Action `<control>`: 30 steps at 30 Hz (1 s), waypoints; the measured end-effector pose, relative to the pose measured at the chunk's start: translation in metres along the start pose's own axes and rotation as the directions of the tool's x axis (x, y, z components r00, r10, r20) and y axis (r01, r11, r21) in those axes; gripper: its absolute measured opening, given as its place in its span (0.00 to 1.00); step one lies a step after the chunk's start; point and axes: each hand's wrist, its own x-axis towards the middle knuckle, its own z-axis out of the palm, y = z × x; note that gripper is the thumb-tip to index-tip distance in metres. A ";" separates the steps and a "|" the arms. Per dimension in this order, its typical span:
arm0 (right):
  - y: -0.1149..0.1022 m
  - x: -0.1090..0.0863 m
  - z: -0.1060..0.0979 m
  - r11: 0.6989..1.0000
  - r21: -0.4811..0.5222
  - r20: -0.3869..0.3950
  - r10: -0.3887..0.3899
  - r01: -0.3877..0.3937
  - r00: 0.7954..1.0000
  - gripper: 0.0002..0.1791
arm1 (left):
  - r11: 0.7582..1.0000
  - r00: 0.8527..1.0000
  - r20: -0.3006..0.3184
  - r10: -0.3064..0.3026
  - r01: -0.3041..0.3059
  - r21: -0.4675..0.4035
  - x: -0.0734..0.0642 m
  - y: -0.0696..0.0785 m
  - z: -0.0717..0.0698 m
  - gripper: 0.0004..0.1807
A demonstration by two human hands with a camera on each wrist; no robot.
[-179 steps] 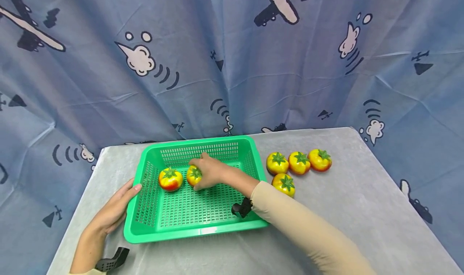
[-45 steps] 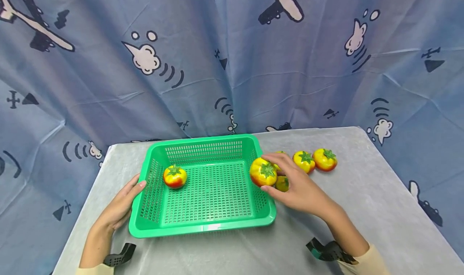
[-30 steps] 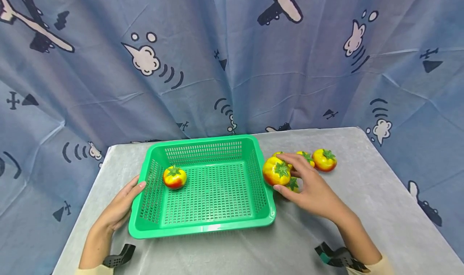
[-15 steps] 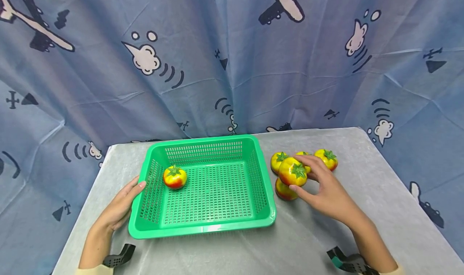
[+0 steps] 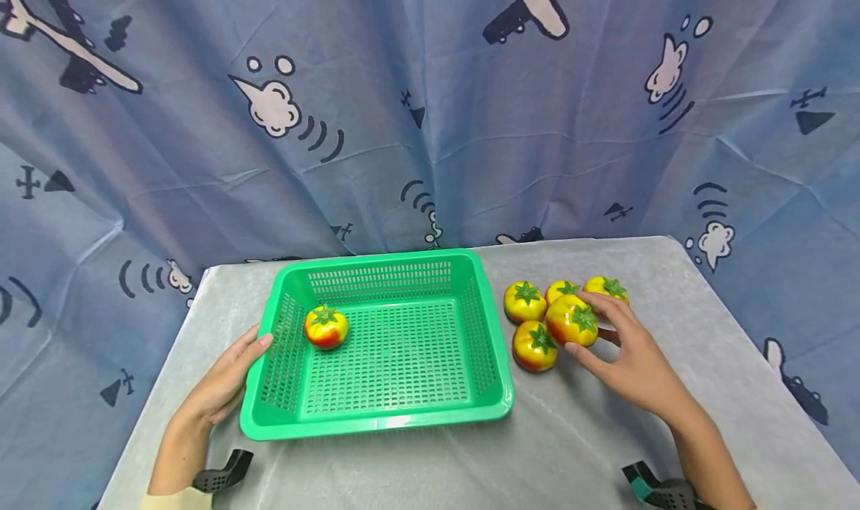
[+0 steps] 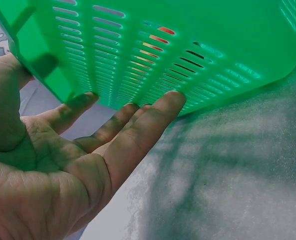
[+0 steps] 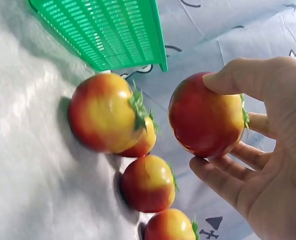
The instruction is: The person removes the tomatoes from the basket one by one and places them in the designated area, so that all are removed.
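Note:
My right hand (image 5: 634, 361) holds a yellow-and-red tomato (image 5: 564, 321) with a green leafy top, pinched between thumb and fingertips. In the right wrist view this tomato (image 7: 200, 117) is off the cloth, apart from the others. Several more tomatoes stand close by on the table: a front one (image 5: 534, 349), a left one (image 5: 522, 305), a partly covered one (image 5: 556, 290) and a far right one (image 5: 608, 286). My left hand (image 5: 225, 379) grips the left side of a green plastic basket (image 5: 376, 423), thumb over the rim, fingers against the outer wall (image 6: 227, 30). One tomato (image 5: 327, 329) sits inside, toward the left.
A pale grey cloth (image 5: 437, 473) covers the table. Behind it hangs a blue curtain (image 5: 376, 107) printed with planes and clouds. The basket's right wall stands just left of the loose tomatoes.
My right hand has taken a tomato out of the basket and carried it right, over the basket's edge, to the loose tomatoes. My left hand has stayed on the basket.

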 end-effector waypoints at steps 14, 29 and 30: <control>0.024 -0.001 -0.008 0.999 -0.038 0.071 0.027 -0.024 0.997 0.40 | 1.000 1.000 -0.005 -0.014 0.014 0.008 0.001 0.000 -0.001 0.40; 0.040 0.001 -0.004 0.996 -0.029 0.193 0.092 -0.088 0.977 0.42 | 1.000 1.000 -0.017 -0.012 0.012 0.003 0.001 -0.002 -0.001 0.39; 0.041 0.000 -0.003 0.996 -0.032 0.195 0.093 -0.088 0.976 0.42 | 1.000 1.000 -0.016 -0.011 0.011 0.001 0.000 -0.003 -0.001 0.39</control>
